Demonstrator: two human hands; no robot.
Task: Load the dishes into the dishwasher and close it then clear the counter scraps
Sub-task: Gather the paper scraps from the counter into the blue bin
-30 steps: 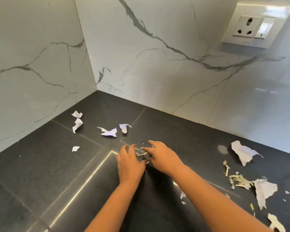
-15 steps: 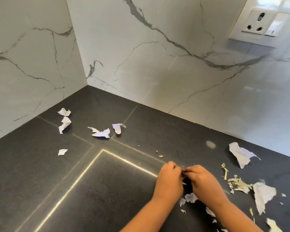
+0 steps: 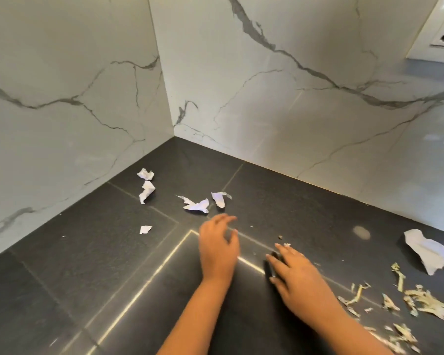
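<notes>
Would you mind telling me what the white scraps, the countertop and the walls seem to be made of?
White scraps: likely paper, matte, with torn, crumpled edges. Countertop: dark stone or stone-look tile, faintly speckled, with low sheen and thin joint lines. Walls: glossy white marble or marble-look slab with grey veins and soft reflections.

Two bare forearms; left hand (image 3: pixel 219 248), right hand (image 3: pixel 299 279): no sleeves, rings, watch, gloves.

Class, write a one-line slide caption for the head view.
Both hands, left and right, reach over a dark counter strewn with paper scraps.
</notes>
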